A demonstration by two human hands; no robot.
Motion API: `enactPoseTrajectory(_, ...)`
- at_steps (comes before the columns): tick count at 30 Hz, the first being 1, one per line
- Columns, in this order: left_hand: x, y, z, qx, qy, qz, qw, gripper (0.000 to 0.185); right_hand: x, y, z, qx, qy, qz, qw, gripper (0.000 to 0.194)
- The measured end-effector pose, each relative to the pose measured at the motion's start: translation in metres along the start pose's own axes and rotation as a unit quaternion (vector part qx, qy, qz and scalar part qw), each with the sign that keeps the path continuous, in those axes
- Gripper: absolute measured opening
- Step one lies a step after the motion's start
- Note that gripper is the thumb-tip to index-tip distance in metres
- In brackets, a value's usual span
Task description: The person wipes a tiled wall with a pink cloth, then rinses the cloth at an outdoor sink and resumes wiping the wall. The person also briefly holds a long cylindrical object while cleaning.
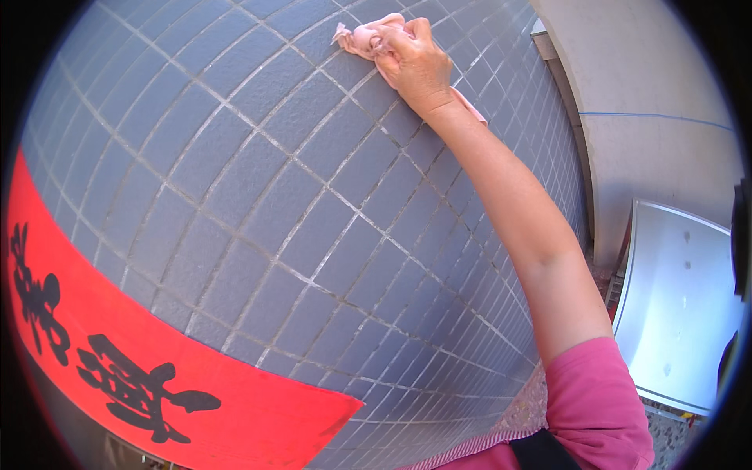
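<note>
My right hand (418, 67) is raised high against a wall of grey-blue rectangular tiles (299, 217) with pale grout lines. Bunched in its fingers is a pink cloth (365, 41), pressed to the tiles. One loose end of the cloth sticks out past the fingers, and another part shows behind the wrist. My right arm stretches up from a pink short sleeve at the lower right. My left hand is out of view.
A red paper banner (252, 405) with black brush writing runs along the wall at lower left. To the right stand a beige wall panel (646, 153) crossed by a blue line and a shiny metal-topped surface (675, 305). Speckled ground (664, 432) shows below it.
</note>
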State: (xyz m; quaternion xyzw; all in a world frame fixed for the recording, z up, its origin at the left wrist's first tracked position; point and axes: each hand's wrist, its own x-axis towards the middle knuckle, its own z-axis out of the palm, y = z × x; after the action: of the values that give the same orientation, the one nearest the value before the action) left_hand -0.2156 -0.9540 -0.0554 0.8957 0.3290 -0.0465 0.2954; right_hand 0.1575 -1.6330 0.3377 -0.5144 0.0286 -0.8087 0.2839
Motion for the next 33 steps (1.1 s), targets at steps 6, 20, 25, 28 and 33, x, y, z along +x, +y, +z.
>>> enactPoseTrajectory(6,0.004,0.004,-0.004,0.006,0.002,0.006,1.0,0.039,-0.094,0.106,-0.064,-0.071,-0.049,0.313,0.946,0.018)
enactPoseTrajectory(20,-0.012,-0.004,-0.028,0.016,0.025,-0.008,1.0,0.041,-0.125,0.102,-0.08,-0.055,-0.062,0.209,0.974,0.017)
enactPoseTrajectory(25,-0.025,-0.015,-0.044,0.021,0.039,-0.016,0.999,0.041,-0.305,0.207,-0.185,-0.253,-0.125,0.453,0.846,0.023)
enactPoseTrajectory(28,-0.031,-0.017,-0.049,0.022,0.047,-0.021,0.998,0.041,-0.425,0.182,-0.26,-0.276,-0.159,0.654,0.686,0.035)
enactPoseTrajectory(33,-0.039,-0.017,-0.055,0.025,0.051,-0.037,0.998,0.042,-0.419,0.064,-0.266,-0.063,-0.075,0.56,0.823,0.029)
